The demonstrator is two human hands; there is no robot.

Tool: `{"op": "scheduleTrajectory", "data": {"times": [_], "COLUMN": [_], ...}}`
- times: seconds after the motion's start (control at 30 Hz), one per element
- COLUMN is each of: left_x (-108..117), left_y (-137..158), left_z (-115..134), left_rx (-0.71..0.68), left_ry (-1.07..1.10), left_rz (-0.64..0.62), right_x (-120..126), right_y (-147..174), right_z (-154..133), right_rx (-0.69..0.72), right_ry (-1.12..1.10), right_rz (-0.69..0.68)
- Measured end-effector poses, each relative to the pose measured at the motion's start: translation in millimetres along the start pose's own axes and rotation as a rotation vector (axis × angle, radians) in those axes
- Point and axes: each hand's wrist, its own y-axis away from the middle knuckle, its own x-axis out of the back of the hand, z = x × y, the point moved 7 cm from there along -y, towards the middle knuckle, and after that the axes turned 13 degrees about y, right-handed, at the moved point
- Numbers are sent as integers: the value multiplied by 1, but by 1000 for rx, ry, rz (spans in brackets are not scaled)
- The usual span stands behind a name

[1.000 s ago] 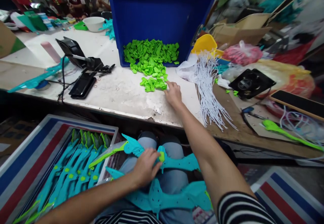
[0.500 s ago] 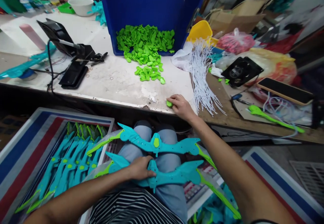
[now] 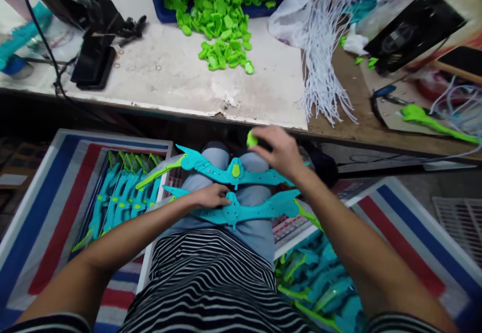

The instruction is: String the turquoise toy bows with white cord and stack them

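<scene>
Across my lap lie two teal bow-shaped plastic parts with green tips. My left hand (image 3: 211,196) is closed on the nearer bow-shaped part (image 3: 252,212), just left of its raised centre, which shows no green cap. The farther bow-shaped part (image 3: 214,173) has a green cap (image 3: 236,170) set in its centre. Between the fingertips of my right hand (image 3: 280,149) is a small green plastic cap (image 3: 251,139), held in the air above the right half of the farther part, near the table edge. My right hand and forearm hide the right ends of both parts.
A blue bin (image 3: 161,15) spills green caps (image 3: 226,57) onto the white table (image 3: 165,84). White cords (image 3: 326,67) hang toward the table edge. Left, a striped crate (image 3: 71,192) holds finished-looking teal parts; another striped crate (image 3: 406,222) stands right, near piled teal parts (image 3: 324,278).
My right hand has lifted the green cap off the table edge and brought it back toward my lap. The view has tilted downward. My left hand stays on the nearer part.
</scene>
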Motion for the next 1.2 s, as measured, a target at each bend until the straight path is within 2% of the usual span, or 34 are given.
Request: {"op": "scheduleTrajectory", "data": {"times": [0.07, 0.13, 0.2, 0.27, 0.43, 0.53, 0.6, 0.7, 0.77, 0.87, 1.0, 1.2], "left_x": [-2, -3, -3, -2, -1, -2, -3, -3, -3, -4, -4, -10], "left_y": [-1, -3, -4, -5, -5, -3, -1, -2, -3, -4, -6, -6], "left_z": [-3, -7, -11, -13, -12, -6, -2, -1, -1, -2, -7, -8], "left_rx": [9, 48, 94, 107, 91, 19, -49, -107, -132, -177, -172, -202], "left_ry": [89, 165, 209, 220, 206, 150, 87, -2, -54, -92, -60, -59], "left_rz": [-34, -67, -80, -71, -83, -115, -121, -64, -26, -3, 34, 8], "right_x": [-13, -30, -45, -57, -68, -67, -71, -81, -87, -92, -91, -90], "right_y": [46, 90, 121, 137, 140, 139, 139, 139, 136, 129, 127, 132], "right_z": [-43, -78, -98, -105, -103, -98, -93, -85, -81, -82, -83, -83], "right_rx": [38, 57, 32, -22, -76, -163, -268, -449, -519, -526, -499, -413], "right_ry": [-124, -159, -155, -155, -188, -211, -241, -317, -350, -327, -270, -365], "right_rz": [-74, -130, -134, -126, -99, -78, -121, -245, -323, -407, -435, -497]}}
